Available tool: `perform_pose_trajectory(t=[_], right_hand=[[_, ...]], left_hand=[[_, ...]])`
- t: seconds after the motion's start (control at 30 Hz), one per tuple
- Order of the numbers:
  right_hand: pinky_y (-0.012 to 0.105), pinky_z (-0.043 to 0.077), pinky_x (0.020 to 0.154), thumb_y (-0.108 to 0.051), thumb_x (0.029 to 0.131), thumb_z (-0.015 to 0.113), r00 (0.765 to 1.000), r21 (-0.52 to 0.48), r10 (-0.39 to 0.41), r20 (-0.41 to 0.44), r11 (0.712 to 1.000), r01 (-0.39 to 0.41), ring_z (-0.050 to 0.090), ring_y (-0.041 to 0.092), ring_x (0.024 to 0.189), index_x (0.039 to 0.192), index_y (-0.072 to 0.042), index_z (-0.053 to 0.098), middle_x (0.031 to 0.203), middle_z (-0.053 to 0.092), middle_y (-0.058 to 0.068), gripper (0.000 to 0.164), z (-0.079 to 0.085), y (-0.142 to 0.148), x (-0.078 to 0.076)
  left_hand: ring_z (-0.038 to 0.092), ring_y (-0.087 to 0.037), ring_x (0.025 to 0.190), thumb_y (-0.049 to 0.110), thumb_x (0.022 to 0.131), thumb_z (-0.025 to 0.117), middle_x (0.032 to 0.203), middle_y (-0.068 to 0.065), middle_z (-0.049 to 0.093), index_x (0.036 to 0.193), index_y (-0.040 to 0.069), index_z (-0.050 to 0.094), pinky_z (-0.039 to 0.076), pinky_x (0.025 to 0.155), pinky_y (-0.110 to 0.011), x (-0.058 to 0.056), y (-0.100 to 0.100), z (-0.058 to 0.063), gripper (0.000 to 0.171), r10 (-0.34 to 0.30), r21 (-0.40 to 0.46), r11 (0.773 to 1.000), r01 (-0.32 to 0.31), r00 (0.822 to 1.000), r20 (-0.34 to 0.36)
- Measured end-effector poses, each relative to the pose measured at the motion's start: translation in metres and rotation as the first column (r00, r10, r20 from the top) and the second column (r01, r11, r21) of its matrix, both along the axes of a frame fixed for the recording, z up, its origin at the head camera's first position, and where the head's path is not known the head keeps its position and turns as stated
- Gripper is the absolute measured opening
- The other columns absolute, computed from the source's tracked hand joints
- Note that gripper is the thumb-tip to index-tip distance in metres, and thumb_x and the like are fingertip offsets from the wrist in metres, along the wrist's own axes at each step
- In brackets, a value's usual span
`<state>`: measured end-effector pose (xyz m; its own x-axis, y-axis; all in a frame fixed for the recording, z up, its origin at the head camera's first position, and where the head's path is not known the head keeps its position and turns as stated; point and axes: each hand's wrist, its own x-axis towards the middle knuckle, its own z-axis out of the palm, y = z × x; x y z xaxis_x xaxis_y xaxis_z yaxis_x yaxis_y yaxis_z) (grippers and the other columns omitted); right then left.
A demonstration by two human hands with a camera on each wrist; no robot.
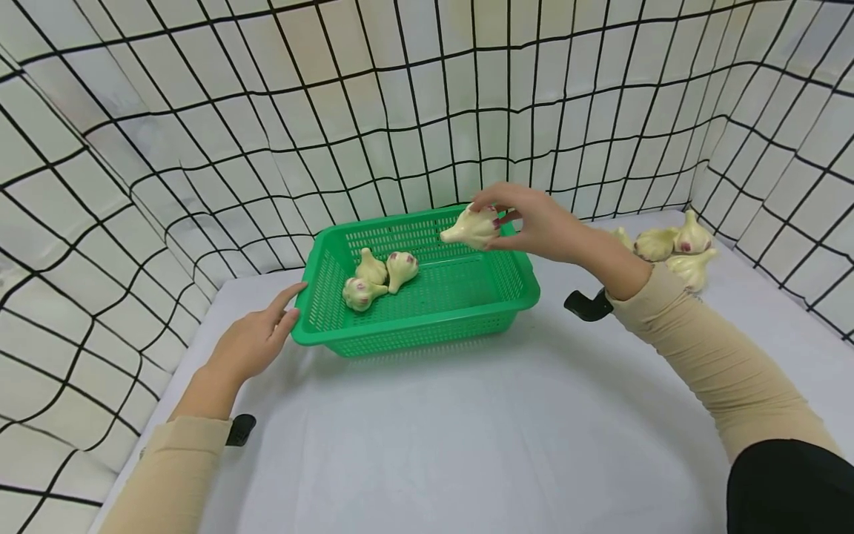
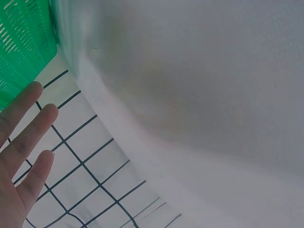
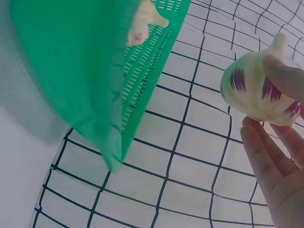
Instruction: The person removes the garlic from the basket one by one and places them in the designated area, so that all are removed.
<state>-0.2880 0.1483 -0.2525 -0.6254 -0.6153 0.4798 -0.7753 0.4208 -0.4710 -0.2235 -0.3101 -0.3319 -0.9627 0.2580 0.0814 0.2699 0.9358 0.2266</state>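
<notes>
A garlic bulb point(image 1: 475, 227), cream with purple streaks, is pinched between the thumb and fingers of my right hand point(image 1: 534, 222), above the right part of a green basket point(image 1: 427, 326). The right wrist view shows the same garlic bulb point(image 3: 256, 88) between the fingertips, apart from the basket. Inside the basket, three garlic bulbs point(image 1: 402, 268) lie together at the left. My left hand point(image 1: 250, 345) touches the basket's left rim with its fingertips. Straight, spread fingers point(image 2: 28, 130) appear beside the basket wall in the left wrist view.
Several more garlic bulbs point(image 1: 690, 268) lie in a cluster on the white table point(image 1: 454, 430) at the right, partly behind the right forearm. A black-lined grid net point(image 1: 427, 96) rises behind the basket and along both sides.
</notes>
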Motion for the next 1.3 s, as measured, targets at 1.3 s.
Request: perform_pose_trajectory(t=[1.3], right_hand=[[0.011, 0.046, 0.09, 0.004, 0.083, 0.083, 0.904, -0.265, -0.371, 0.214, 0.868, 0.419, 0.059, -0.002, 0.11, 0.137, -0.012, 0.059, 0.142, 0.055, -0.006, 0.061, -0.036, 0.145, 0.032]], left_hand=[[0.058, -0.024, 0.067, 0.049, 0.112, 0.025, 0.087, -0.015, 0.066, 0.162, 0.019, 0.025, 0.045, 0.057, -0.041, 0.001, -0.002, 0.0, 0.059, -0.007, 0.001, 1.0, 0.007, 1.0, -0.005]])
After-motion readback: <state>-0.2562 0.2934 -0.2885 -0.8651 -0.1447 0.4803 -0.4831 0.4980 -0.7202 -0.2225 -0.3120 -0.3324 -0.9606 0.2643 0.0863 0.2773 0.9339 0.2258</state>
